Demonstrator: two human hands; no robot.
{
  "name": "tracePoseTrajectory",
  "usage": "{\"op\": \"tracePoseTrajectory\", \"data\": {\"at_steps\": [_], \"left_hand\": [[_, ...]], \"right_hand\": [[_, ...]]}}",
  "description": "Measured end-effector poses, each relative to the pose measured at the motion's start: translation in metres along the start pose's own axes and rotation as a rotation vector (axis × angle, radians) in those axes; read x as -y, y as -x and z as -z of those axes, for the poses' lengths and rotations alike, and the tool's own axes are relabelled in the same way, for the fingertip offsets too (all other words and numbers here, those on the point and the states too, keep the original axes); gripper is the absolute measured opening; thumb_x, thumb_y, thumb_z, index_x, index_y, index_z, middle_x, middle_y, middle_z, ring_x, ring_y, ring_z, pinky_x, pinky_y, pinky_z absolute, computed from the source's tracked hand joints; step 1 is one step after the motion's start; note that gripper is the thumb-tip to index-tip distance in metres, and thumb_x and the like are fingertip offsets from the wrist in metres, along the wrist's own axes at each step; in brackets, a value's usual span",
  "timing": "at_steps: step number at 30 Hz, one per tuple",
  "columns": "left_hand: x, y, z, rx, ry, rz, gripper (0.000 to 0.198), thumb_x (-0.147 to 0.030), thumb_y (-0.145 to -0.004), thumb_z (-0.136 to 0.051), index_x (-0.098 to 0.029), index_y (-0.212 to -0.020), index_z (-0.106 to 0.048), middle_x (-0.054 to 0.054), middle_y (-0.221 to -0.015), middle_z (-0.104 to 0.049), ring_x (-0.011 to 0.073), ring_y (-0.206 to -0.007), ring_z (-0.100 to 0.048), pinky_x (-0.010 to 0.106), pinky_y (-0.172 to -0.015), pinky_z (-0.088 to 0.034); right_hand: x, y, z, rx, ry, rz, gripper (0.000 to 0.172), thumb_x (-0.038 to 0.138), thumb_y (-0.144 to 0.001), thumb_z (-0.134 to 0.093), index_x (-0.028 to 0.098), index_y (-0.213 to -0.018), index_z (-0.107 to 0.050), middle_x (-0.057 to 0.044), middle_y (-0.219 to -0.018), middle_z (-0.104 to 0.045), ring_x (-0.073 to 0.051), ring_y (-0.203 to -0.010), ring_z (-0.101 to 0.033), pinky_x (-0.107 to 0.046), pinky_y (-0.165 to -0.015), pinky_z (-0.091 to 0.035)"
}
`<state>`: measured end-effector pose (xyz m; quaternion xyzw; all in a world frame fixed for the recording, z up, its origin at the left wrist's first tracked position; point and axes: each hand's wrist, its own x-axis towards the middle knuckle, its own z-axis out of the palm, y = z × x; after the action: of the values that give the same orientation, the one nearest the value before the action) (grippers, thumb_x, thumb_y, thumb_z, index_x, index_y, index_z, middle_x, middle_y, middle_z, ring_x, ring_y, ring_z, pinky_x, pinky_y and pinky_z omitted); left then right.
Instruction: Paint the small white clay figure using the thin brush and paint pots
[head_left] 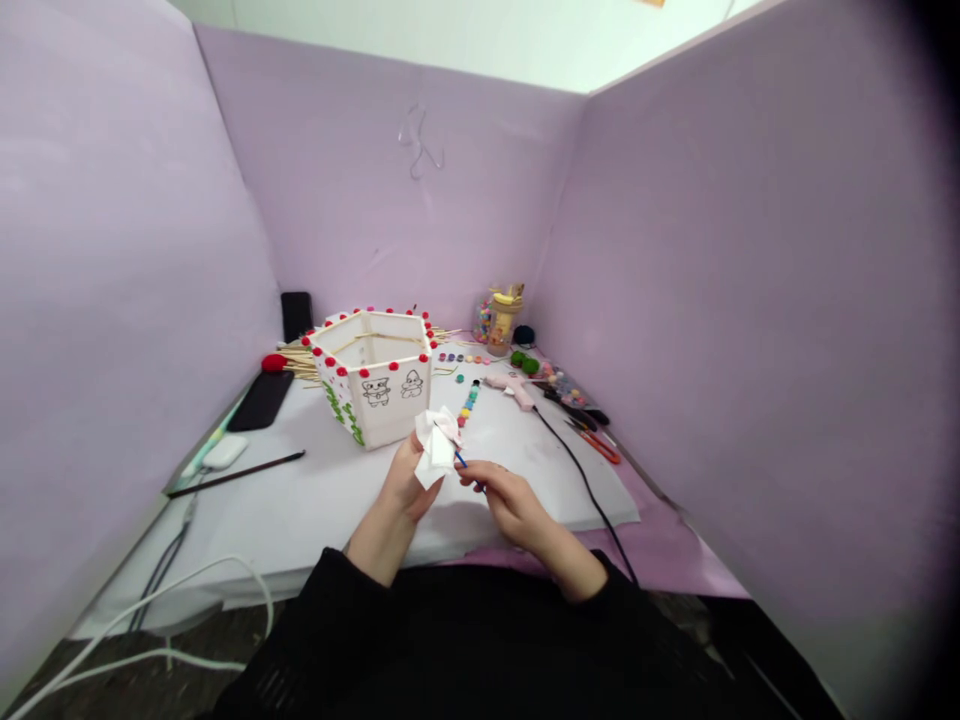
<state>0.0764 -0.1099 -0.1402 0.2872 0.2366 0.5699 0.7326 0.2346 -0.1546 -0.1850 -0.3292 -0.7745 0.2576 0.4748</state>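
Observation:
My left hand (409,478) is closed around a crumpled white tissue (436,455), held above the table in front of me. In my right hand (510,503) is a thin blue paintbrush (460,459), pinched between the fingers; its tip reaches to the tissue, partly hidden by its folds. Just behind stands a white open-topped box with several angled sides (390,415). Red beads dot its rim, black outline figures mark the front panel, and green painted shapes run down the left panel. A strip of small paint pots (470,402) lies to the right of the box.
A pink glue gun (513,390) with a black cord (581,470) lies at the right, near pliers and an orange-handled cutter (600,446). At the left are a black phone (260,400), a white case (225,453) and a dark stick (236,474). Purple partitions enclose the table.

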Motion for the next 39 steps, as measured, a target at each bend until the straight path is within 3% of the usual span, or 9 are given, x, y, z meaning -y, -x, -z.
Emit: {"op": "tracePoseTrajectory", "data": {"at_steps": [2,4,9,13,17,21,28,33,39], "left_hand": [[-0.001,0.001,-0.001,-0.006,-0.028,-0.014,0.012,-0.013,-0.061,-0.077,-0.016,-0.07,-0.069,0.001,-0.066,-0.066,0.0132,-0.061,-0.059,0.025,-0.061,-0.048],[0.0,0.001,-0.001,-0.008,-0.054,-0.027,0.012,-0.013,-0.061,-0.077,-0.015,-0.07,-0.069,0.001,-0.066,-0.066,0.0131,-0.062,-0.06,0.025,-0.062,-0.048],[-0.006,0.002,0.004,-0.025,-0.079,-0.063,0.017,-0.013,-0.06,-0.078,-0.018,-0.073,-0.069,-0.001,-0.067,-0.066,0.0136,-0.063,-0.06,0.028,-0.068,-0.052],[-0.029,0.002,0.007,-0.052,-0.069,-0.138,0.017,-0.014,-0.058,-0.078,-0.021,-0.069,-0.067,-0.002,-0.068,-0.066,0.0169,-0.074,-0.066,0.033,-0.084,-0.053],[-0.047,0.003,0.005,-0.064,-0.056,-0.214,0.018,-0.016,-0.06,-0.08,-0.022,-0.073,-0.069,0.0,-0.075,-0.071,0.02,-0.084,-0.068,0.036,-0.094,-0.051],[-0.04,0.006,0.003,-0.103,-0.021,-0.17,0.026,-0.011,-0.057,-0.083,-0.021,-0.079,-0.072,0.002,-0.082,-0.074,0.0214,-0.088,-0.069,0.037,-0.094,-0.052],[-0.028,0.012,-0.001,-0.026,0.081,-0.052,0.018,-0.014,-0.065,-0.079,-0.02,-0.08,-0.071,0.001,-0.081,-0.074,0.0204,-0.088,-0.07,0.039,-0.099,-0.051],[-0.025,0.016,-0.005,0.0,0.091,-0.057,0.033,-0.012,-0.059,-0.082,-0.021,-0.088,-0.069,0.001,-0.082,-0.075,0.0208,-0.093,-0.07,0.036,-0.095,-0.051],[-0.018,0.013,-0.006,-0.012,0.018,-0.187,0.054,-0.008,-0.056,-0.08,-0.023,-0.107,-0.068,-0.002,-0.078,-0.072,0.0171,-0.074,-0.069,0.039,-0.092,-0.052]], "right_hand": [[0.004,-0.002,-0.003,-0.061,-0.223,-0.241,0.029,0.022,-0.097,-0.039,0.023,-0.12,-0.055,-0.006,-0.1,-0.073,-0.013,-0.069,-0.066,-0.028,-0.061,-0.057],[0.01,-0.007,-0.006,-0.07,-0.321,-0.431,0.023,0.03,-0.095,-0.045,0.021,-0.111,-0.058,-0.001,-0.077,-0.07,-0.009,-0.048,-0.053,-0.022,-0.047,-0.045],[0.021,-0.015,-0.003,-0.024,-0.322,-0.573,0.02,0.037,-0.086,-0.056,0.02,-0.089,-0.066,0.003,-0.059,-0.061,-0.009,-0.047,-0.043,-0.02,-0.044,-0.032],[0.021,-0.004,0.009,0.021,-0.396,-0.665,0.019,0.038,-0.082,-0.06,0.02,-0.084,-0.066,0.003,-0.055,-0.059,-0.007,-0.042,-0.037,-0.02,-0.041,-0.026],[0.022,0.004,0.021,-0.076,-0.484,-0.637,0.022,0.041,-0.077,-0.068,0.02,-0.079,-0.066,0.001,-0.06,-0.064,-0.008,-0.044,-0.045,-0.022,-0.044,-0.035],[0.032,-0.007,0.019,-0.156,-0.45,-0.58,0.02,0.038,-0.073,-0.074,0.02,-0.079,-0.067,0.0,-0.066,-0.065,-0.011,-0.053,-0.054,-0.024,-0.049,-0.042],[0.037,-0.022,-0.003,-0.226,-0.357,-0.576,0.015,0.034,-0.073,-0.071,0.021,-0.075,-0.064,0.003,-0.061,-0.056,-0.011,-0.054,-0.048,-0.024,-0.049,-0.037],[0.032,-0.021,-0.007,-0.221,-0.341,-0.589,0.017,0.035,-0.073,-0.069,0.02,-0.074,-0.062,0.003,-0.062,-0.055,-0.011,-0.055,-0.045,-0.024,-0.05,-0.034],[0.03,-0.019,-0.011,-0.24,-0.382,-0.597,0.018,0.037,-0.074,-0.068,0.021,-0.074,-0.059,0.005,-0.06,-0.051,-0.01,-0.053,-0.041,-0.024,-0.05,-0.031]]}}
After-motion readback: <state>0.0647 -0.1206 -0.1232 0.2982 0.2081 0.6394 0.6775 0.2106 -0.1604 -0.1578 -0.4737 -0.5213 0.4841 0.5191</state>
